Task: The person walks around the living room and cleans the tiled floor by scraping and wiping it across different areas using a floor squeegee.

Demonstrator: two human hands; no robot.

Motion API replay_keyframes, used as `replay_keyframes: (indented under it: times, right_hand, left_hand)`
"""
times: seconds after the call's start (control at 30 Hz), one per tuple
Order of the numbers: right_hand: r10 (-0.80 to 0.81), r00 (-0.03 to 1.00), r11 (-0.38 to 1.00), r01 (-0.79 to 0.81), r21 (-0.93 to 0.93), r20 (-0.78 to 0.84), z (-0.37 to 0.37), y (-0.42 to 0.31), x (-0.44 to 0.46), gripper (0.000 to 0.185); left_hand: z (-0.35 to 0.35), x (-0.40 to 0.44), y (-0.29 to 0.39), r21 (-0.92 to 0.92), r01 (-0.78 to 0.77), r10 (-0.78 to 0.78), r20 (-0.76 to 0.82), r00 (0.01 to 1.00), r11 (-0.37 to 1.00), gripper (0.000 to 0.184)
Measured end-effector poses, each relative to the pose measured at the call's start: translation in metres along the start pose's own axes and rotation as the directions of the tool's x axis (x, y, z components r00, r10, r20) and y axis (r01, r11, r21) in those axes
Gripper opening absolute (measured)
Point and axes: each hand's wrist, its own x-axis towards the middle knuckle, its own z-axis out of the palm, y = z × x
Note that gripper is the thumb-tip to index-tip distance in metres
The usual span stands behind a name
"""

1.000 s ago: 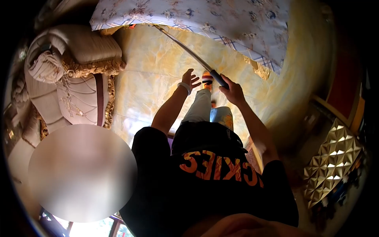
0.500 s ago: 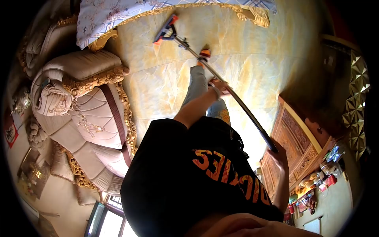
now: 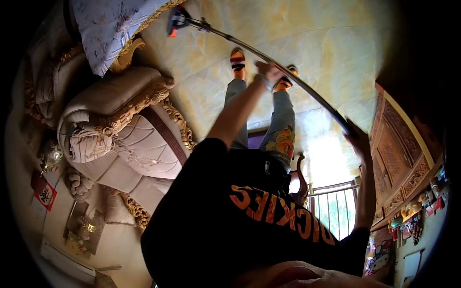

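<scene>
The mop head (image 3: 178,20), at far left, is blurred, its underside hidden. The left hand (image 3: 270,71) is smeared; how its fingers meet the pole (image 3: 312,90) cannot be told. The shirt (image 3: 201,230) conceals part of the sofa (image 3: 149,137) at left. The tablecloth (image 3: 113,29) is cut off at far left; ornaments (image 3: 414,211) at right are too small to tell.

A head-worn camera looks forward and down past the near shirt (image 3: 225,230) to the shoes (image 3: 237,61) and far floor (image 3: 331,57), with sofa (image 3: 113,84) left, cabinet (image 3: 394,150) right.
</scene>
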Motion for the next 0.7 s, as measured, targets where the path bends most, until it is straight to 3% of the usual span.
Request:
replay_keyframes:
  times: [0.07, 0.1, 0.13, 0.17, 0.2, 0.23, 0.3, 0.33, 0.37, 0.47, 0.53, 0.67, 0.7]
  right_hand:
    - [-0.431, 0.902, 0.902, 0.431, 0.013, 0.009, 0.062, -0.033, 0.08, 0.05]
    - [-0.306, 0.943, 0.949, 0.312, -0.036, 0.129, 0.087, -0.053, 0.118, 0.05]
    - [-0.243, 0.947, 0.933, 0.287, -0.216, 0.211, 0.106, -0.099, 0.146, 0.048]
    - [-0.553, 0.826, 0.799, 0.562, -0.215, 0.106, 0.139, -0.11, 0.184, 0.046]
    - [-0.192, 0.96, 0.926, 0.246, -0.287, 0.203, 0.139, -0.16, 0.196, 0.045]
    - [-0.47, 0.869, 0.847, 0.493, -0.196, 0.155, 0.15, -0.161, 0.228, 0.045]
    - [-0.493, 0.84, 0.837, 0.529, -0.139, 0.225, 0.183, -0.2, 0.262, 0.038]
    - [-0.586, 0.788, 0.77, 0.614, -0.175, 0.188, 0.206, -0.209, 0.277, 0.037]
    - [-0.471, 0.837, 0.819, 0.532, -0.214, 0.277, 0.219, -0.239, 0.272, 0.038]
    - [-0.529, 0.82, 0.748, 0.572, -0.336, 0.22, 0.297, -0.268, 0.285, 0.045]
    - [-0.535, 0.816, 0.756, 0.578, -0.309, 0.218, 0.307, -0.278, 0.276, 0.042]
    - [-0.518, 0.851, 0.771, 0.507, -0.386, 0.083, 0.248, -0.231, 0.271, 0.042]
    - [-0.408, 0.906, 0.807, 0.414, -0.42, 0.11, 0.221, -0.211, 0.264, 0.04]
  left_hand:
    - [-0.056, -0.01, 0.075, -0.155, 0.159, -0.205, -0.344, 0.916, 0.975, 0.024]
    - [-0.071, -0.033, 0.104, -0.119, 0.148, -0.185, -0.428, 0.885, 0.982, 0.027]
    - [-0.08, -0.064, 0.134, -0.078, 0.134, -0.155, -0.507, 0.848, 0.988, 0.029]
    - [-0.106, -0.079, 0.143, -0.095, 0.158, -0.184, -0.533, 0.826, 0.983, 0.032]
    - [-0.133, -0.092, 0.146, -0.114, 0.181, -0.213, -0.557, 0.802, 0.977, 0.036]
    - [-0.152, -0.107, 0.15, -0.144, 0.196, -0.243, -0.568, 0.787, 0.97, 0.038]
    - [-0.175, -0.137, 0.146, -0.199, 0.234, -0.307, -0.598, 0.74, 0.952, 0.041]
    - [-0.182, -0.145, 0.145, -0.218, 0.248, -0.33, -0.615, 0.716, 0.944, 0.042]
    - [-0.184, -0.151, 0.142, -0.228, 0.246, -0.336, -0.623, 0.707, 0.942, 0.042]
    - [-0.184, -0.161, 0.124, -0.27, 0.295, -0.4, -0.619, 0.676, 0.917, 0.032]
    - [-0.164, -0.16, 0.119, -0.242, 0.323, -0.403, -0.56, 0.724, 0.915, 0.025]
    - [-0.113, -0.153, 0.117, -0.14, 0.356, -0.38, -0.445, 0.811, 0.924, 0.019]
    - [-0.101, -0.153, 0.117, -0.096, 0.366, -0.371, -0.423, 0.827, 0.926, 0.015]
